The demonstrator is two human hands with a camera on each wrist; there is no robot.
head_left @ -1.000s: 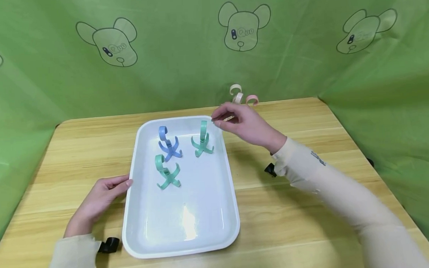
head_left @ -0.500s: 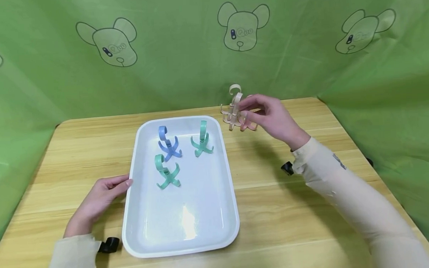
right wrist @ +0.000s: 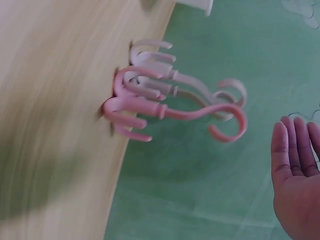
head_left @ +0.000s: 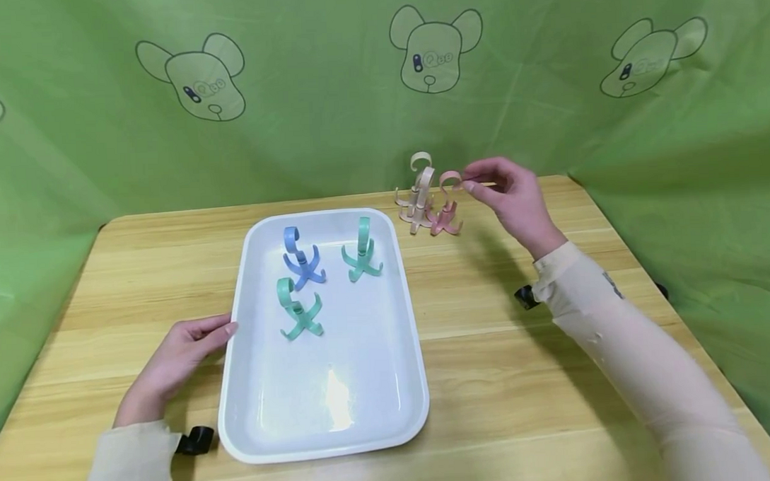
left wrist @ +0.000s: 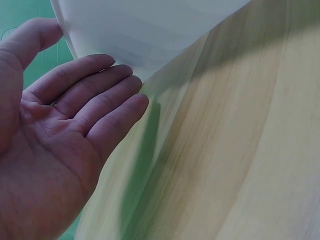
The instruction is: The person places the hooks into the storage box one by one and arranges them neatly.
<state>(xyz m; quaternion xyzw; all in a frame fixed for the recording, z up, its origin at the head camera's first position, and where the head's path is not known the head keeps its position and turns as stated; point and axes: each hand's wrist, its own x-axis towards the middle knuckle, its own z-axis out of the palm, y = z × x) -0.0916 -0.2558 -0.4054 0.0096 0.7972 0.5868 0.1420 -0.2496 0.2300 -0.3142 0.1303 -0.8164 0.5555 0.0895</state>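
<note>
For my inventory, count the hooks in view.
6: blue hook, near green hook and far green hook in the tray; pink hook, front pale hook and rear pale hook on the table, beside its far right corner.

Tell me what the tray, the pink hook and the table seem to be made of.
Tray: probably plastic, glossy, as it shows a bright glare.
Pink hook: likely plastic, smooth and evenly coloured, without metallic shine.
Table: wood or wood-look laminate, low sheen; grain lines show, but I can't tell which.
</note>
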